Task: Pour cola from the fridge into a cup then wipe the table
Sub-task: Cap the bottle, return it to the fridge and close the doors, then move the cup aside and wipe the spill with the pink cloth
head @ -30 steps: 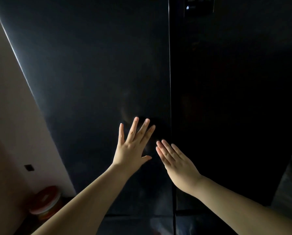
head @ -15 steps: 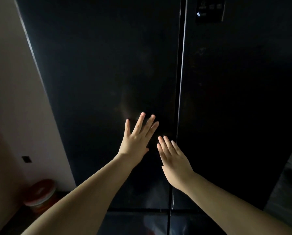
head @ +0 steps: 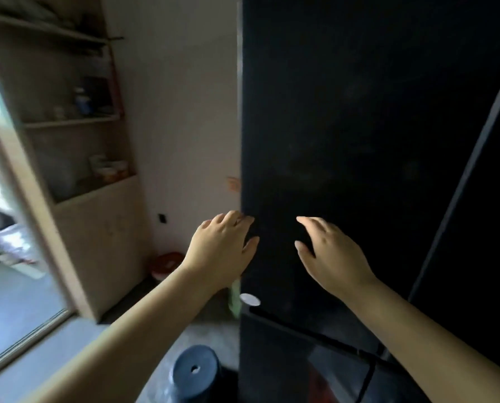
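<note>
Hands have shifted since earlier: the left hand (head: 219,248) now curls its fingers over the left edge of the black fridge (head: 359,141) door, gripping it, while the right hand (head: 330,251) hovers open, holding nothing. Shelves (head: 68,120) have come into view. Cola unseen.

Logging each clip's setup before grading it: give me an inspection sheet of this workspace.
Surface: no table in view; grey floor only.
Job's things: black fridge door; cola and cup not seen.
Clutter: dark round stool on the floor, red-lidded container by the wall.
Grippers: left hand at the door's left edge, fingers curled toward it; right hand open before the door, holding nothing.
Cables: nothing seen.
Surroundings: shelf unit with blurred items, window at left.
</note>
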